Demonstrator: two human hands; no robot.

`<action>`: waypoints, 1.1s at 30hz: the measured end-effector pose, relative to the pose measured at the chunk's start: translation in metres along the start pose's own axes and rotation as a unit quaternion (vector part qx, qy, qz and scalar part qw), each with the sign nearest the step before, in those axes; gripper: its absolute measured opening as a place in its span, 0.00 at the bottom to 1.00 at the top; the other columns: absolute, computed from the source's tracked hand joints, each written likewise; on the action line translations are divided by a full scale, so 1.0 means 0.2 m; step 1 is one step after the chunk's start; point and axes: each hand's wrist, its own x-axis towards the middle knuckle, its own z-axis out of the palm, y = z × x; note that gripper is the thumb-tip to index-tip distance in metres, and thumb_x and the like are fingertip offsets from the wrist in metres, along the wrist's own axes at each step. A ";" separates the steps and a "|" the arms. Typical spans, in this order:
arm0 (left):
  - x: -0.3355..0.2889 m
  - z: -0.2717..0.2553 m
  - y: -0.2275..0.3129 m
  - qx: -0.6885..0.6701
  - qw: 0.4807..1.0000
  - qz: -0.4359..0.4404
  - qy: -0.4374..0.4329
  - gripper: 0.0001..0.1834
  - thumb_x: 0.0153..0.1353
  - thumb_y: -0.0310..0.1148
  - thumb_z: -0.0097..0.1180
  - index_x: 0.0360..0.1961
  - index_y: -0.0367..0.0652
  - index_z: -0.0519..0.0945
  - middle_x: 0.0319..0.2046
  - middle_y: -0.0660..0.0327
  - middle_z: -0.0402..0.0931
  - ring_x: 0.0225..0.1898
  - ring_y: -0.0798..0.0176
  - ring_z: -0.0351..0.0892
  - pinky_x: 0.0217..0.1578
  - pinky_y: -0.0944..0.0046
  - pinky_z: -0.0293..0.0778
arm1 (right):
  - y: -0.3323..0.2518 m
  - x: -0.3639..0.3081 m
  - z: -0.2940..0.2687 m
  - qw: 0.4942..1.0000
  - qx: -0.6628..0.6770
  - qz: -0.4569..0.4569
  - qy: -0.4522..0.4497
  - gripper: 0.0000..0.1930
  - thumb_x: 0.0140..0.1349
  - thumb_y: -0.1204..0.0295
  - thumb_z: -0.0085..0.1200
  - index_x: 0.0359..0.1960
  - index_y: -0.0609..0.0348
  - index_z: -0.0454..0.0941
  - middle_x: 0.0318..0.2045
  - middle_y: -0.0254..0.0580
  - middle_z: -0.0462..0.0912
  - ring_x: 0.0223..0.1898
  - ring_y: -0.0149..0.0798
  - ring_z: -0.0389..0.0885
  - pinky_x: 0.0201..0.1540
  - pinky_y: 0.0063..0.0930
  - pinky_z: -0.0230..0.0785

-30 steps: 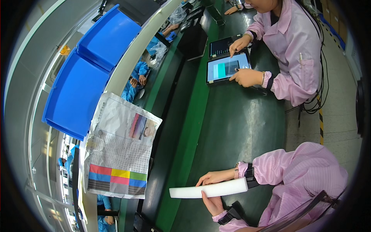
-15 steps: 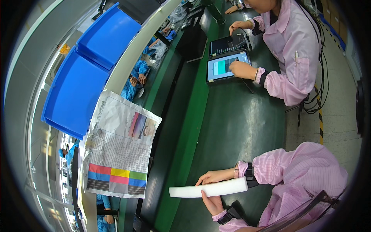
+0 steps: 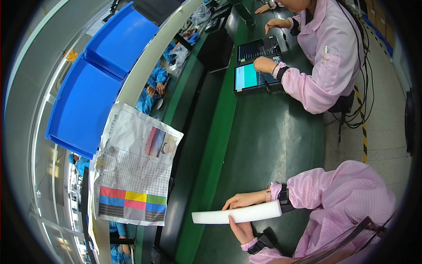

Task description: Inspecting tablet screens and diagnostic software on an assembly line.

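Observation:
A long white foam strip (image 3: 257, 213) lies across both my hands above the green table, its narrow side facing up. My left hand (image 3: 240, 231), the lower one in the picture, grips the strip with its thumb on the near face; the other fingers are hidden behind the foam. On the far side, my right hand (image 3: 243, 200) has its fingers bent down against the strip's edge, partly hidden by it. Both wrists wear black bands over pink sleeves.
A co-worker's hand (image 3: 265, 65) is over one of two tablets (image 3: 245, 78) on the green table (image 3: 263, 141). A printed sheet with colour blocks (image 3: 134, 176) hangs at the left, below blue bins (image 3: 85, 103). A black box (image 3: 215, 50) stands beyond; cables (image 3: 370, 88) hang right.
My hands and the foam strip have hardly moved. The co-worker's nearer hand has shifted left over the tablet, whose screen looks different; the farther hand has moved slightly up and right.

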 end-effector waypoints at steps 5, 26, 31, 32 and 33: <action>-0.01 0.01 0.00 -0.002 1.000 0.005 -0.007 0.27 0.67 0.45 0.44 0.59 0.36 0.61 0.54 0.51 0.66 0.56 0.55 0.68 0.56 0.52 0.65 | -0.03 -0.02 0.01 1.000 0.003 0.006 -0.006 0.18 0.62 0.73 0.40 0.52 0.60 0.74 0.30 0.35 0.81 0.30 0.22 0.75 0.32 0.17 0.66; 0.00 -0.04 0.00 -0.009 1.000 0.008 0.010 0.27 0.67 0.42 0.43 0.61 0.36 0.58 0.56 0.51 0.64 0.57 0.53 0.66 0.58 0.51 0.63 | -0.07 -0.01 0.01 0.999 -0.018 0.032 -0.022 0.17 0.66 0.71 0.40 0.55 0.60 0.72 0.40 0.36 0.81 0.41 0.23 0.76 0.43 0.16 0.68; 0.01 -0.03 -0.01 -0.011 1.000 0.009 0.020 0.27 0.67 0.41 0.42 0.61 0.34 0.58 0.56 0.49 0.64 0.58 0.52 0.65 0.58 0.50 0.62 | -0.07 -0.01 0.00 0.999 -0.019 0.036 -0.027 0.17 0.67 0.72 0.40 0.56 0.59 0.71 0.40 0.36 0.81 0.40 0.22 0.76 0.42 0.14 0.67; 0.01 -0.02 -0.01 -0.014 1.000 0.002 0.020 0.27 0.68 0.41 0.41 0.61 0.34 0.58 0.56 0.48 0.63 0.58 0.51 0.65 0.59 0.51 0.62 | -0.07 -0.01 0.00 0.999 -0.023 0.034 -0.030 0.17 0.67 0.72 0.40 0.56 0.59 0.71 0.40 0.36 0.81 0.40 0.22 0.76 0.42 0.14 0.67; 0.00 -0.02 0.00 -0.004 1.000 -0.006 0.016 0.28 0.67 0.42 0.41 0.61 0.32 0.57 0.56 0.47 0.63 0.58 0.49 0.65 0.60 0.50 0.61 | -0.08 -0.01 0.00 0.999 -0.020 0.037 -0.030 0.17 0.67 0.72 0.40 0.56 0.59 0.71 0.40 0.35 0.81 0.41 0.22 0.76 0.42 0.14 0.67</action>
